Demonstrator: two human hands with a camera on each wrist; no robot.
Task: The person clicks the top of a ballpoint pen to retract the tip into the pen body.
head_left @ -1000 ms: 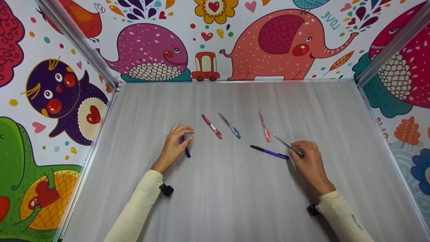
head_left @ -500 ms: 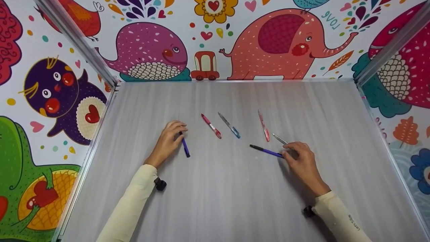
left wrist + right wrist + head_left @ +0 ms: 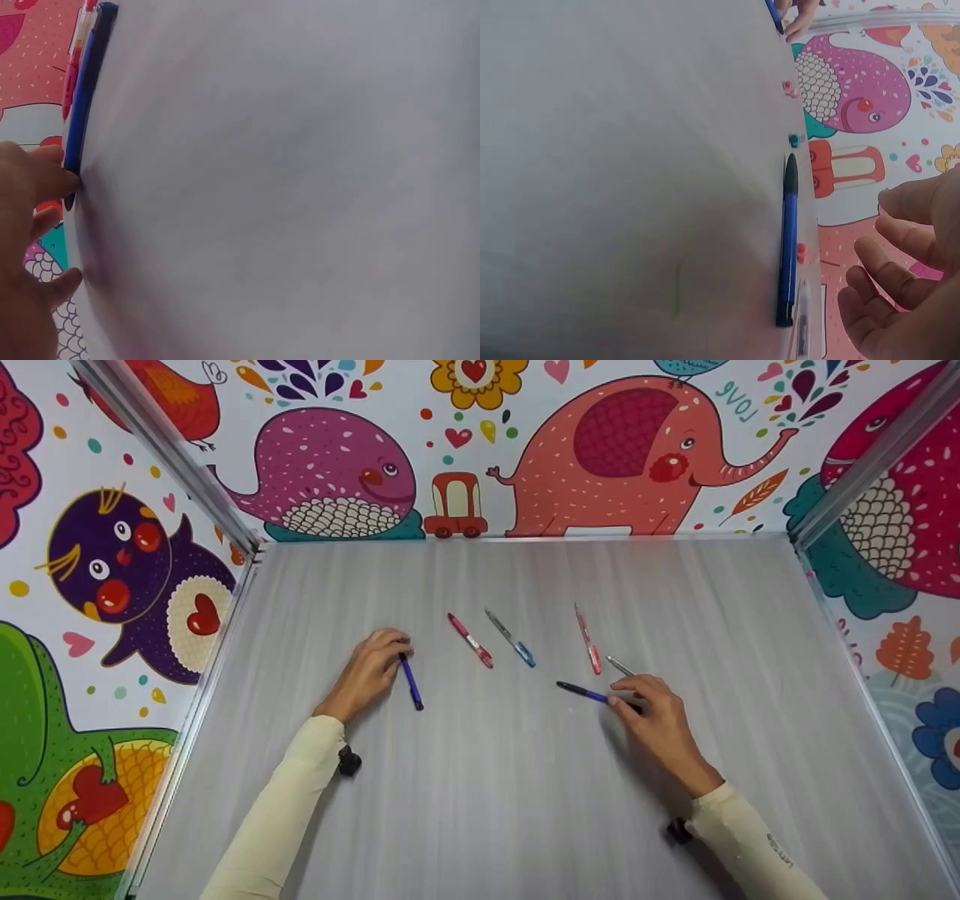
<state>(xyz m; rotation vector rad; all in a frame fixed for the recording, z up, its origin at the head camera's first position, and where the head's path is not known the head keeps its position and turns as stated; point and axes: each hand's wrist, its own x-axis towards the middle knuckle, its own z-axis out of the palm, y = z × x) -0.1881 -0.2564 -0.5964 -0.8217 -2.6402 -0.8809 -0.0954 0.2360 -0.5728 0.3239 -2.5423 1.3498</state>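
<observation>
In the head view my left hand (image 3: 367, 667) is at the far end of a blue pen (image 3: 411, 682). In the left wrist view a finger overlaps that pen's dark tip, while the thumb is apart from it; contact is unclear. My right hand (image 3: 656, 727) hovers over the near end of a second blue pen (image 3: 581, 690), with a grey clear pen (image 3: 621, 664) partly hidden behind its fingers. The right wrist view shows those fingers (image 3: 889, 270) loosely bent and spread, holding nothing, apart from the blue pen (image 3: 788, 247).
Between the hands lie a red pen (image 3: 471, 641) and a clear pen with a blue end (image 3: 511, 637). Farther right is a pink clear pen (image 3: 589, 639). Printed panels (image 3: 465, 450) with metal edges border the grey table (image 3: 480, 810) at the back and sides.
My left hand has slid left and slightly away, uncovering more of its blue pen. My right hand has moved left, covering more of the second blue pen's near end. The pens look unmoved.
</observation>
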